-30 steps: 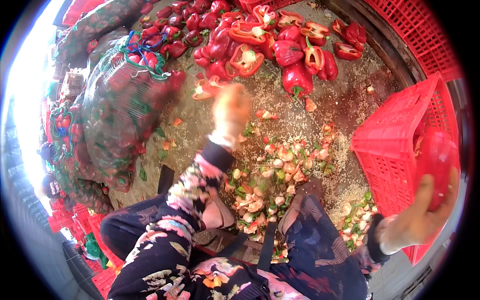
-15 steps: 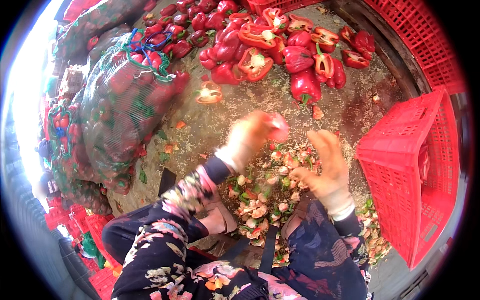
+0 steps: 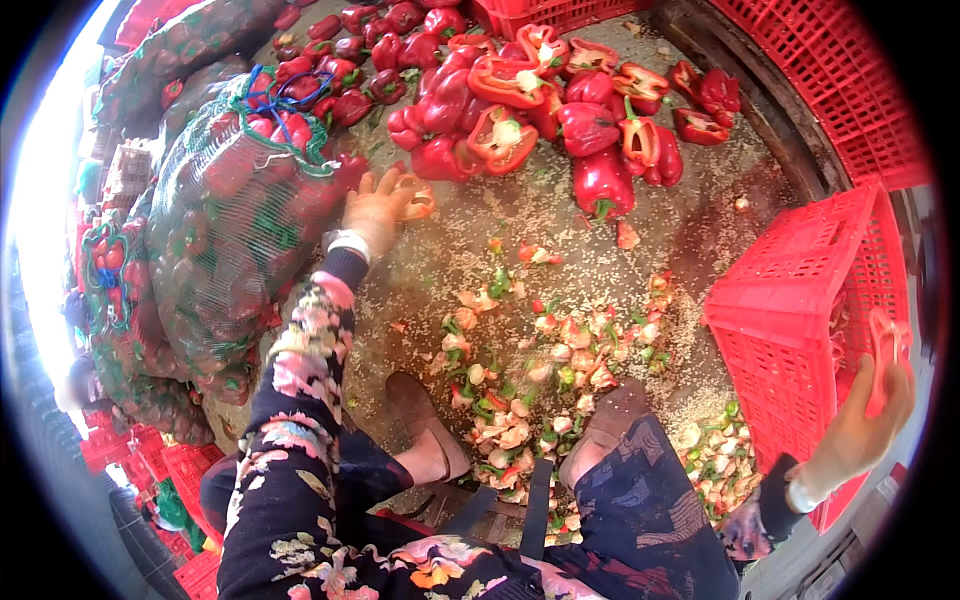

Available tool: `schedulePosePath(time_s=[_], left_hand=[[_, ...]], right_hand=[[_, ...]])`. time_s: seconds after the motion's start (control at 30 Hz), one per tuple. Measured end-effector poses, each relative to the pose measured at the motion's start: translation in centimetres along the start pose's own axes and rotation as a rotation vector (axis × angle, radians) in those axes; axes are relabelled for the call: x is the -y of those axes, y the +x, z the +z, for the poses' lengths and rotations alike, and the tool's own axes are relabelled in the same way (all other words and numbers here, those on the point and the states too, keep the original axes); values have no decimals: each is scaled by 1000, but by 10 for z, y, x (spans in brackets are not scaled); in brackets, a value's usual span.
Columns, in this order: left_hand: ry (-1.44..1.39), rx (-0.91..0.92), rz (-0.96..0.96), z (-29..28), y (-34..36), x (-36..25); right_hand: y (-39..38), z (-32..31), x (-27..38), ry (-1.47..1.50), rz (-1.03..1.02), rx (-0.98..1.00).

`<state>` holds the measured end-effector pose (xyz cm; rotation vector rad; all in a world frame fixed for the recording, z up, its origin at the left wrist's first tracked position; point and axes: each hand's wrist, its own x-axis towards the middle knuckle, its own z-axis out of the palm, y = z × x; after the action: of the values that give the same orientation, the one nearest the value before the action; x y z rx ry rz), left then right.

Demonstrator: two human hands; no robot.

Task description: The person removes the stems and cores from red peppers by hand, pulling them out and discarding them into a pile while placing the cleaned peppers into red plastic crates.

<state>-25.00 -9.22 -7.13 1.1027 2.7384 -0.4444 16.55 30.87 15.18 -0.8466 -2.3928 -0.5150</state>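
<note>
My left hand point(image 3: 378, 210), in a tan glove, has its fingers curled on a cut pepper half point(image 3: 414, 198) beside the mesh sack point(image 3: 225, 225). My right hand point(image 3: 870, 415), gloved alike, grips a red pepper piece point(image 3: 888, 350) at the open side of a tilted red plastic crate point(image 3: 775, 300) on the right. Above my left hand lies a pile of whole and halved red peppers point(image 3: 500, 80). Cores, stems and loose seeds point(image 3: 570, 350) cover much of the floor between my feet and the pile.
More filled mesh sacks point(image 3: 130, 360) line the left side, with red crates point(image 3: 185, 475) behind them. Another red crate point(image 3: 800, 70) stands at the top right, past a dark ledge point(image 3: 745, 110). My feet point(image 3: 610, 420) rest among the scraps.
Since half a second ago my left hand has moved up and left onto a pepper half. My right hand has swung right from the middle to the tilted crate, now holding a red piece.
</note>
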Motion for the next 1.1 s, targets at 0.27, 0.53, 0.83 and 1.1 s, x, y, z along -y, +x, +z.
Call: schedulePosePath(time_s=[0.27, 0.53, 0.83, 1.1], left_hand=[[-1513, 175, -25, 9, -8, -71], [-2125, 700, 90, -158, -89, -237], [-2102, 723, -6, -167, -101, -254], [-2109, 1065, 282, -172, -80, -231]], right_hand=[[-22, 36, 122, 1189, 91, 448], [-74, 85, 165, 1651, 797, 764], [-58, 63, 144, 1905, 1166, 958], [-43, 74, 127, 2020, 1027, 888]])
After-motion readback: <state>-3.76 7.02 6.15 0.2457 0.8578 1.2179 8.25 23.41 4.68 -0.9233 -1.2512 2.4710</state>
